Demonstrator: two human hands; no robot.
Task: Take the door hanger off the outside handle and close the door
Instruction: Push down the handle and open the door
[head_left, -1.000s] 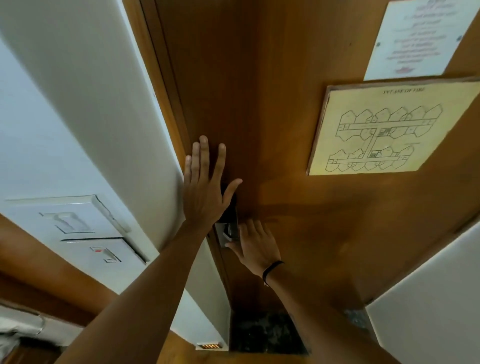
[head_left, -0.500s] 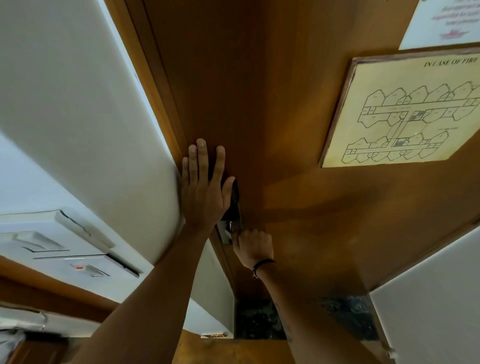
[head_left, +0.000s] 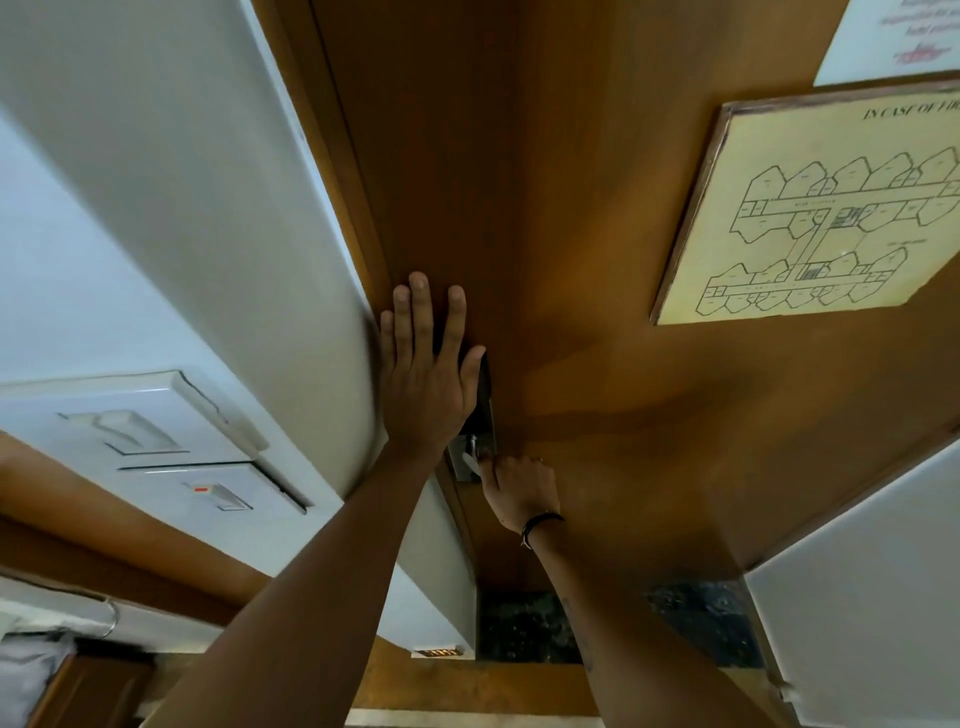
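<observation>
Shifting slightly: right hand (head_left: 521, 487) curling closed onto latch (head_left: 474, 457); left hand (head_left: 429, 372) pressing flat, open, above it on door (head_left: 571, 260). Hanger not visible. Door: heavy, rigid; pushing near lock edge.

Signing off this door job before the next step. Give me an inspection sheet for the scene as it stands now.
Surface: wooden door, seen from inside the room, edge against the frame; cannot tell if latched.
Job's things: door hanger nothing seen; lock plate partly hidden by the hands.
Clutter: nothing seen.
Grips: left hand flat and open against the door by its edge; right hand curled at the lock plate, what it grips is hidden.
Cables: nothing seen.
Surroundings: fire plan and a white notice on the door; white switch panel on the left wall; dark floor below.
</observation>
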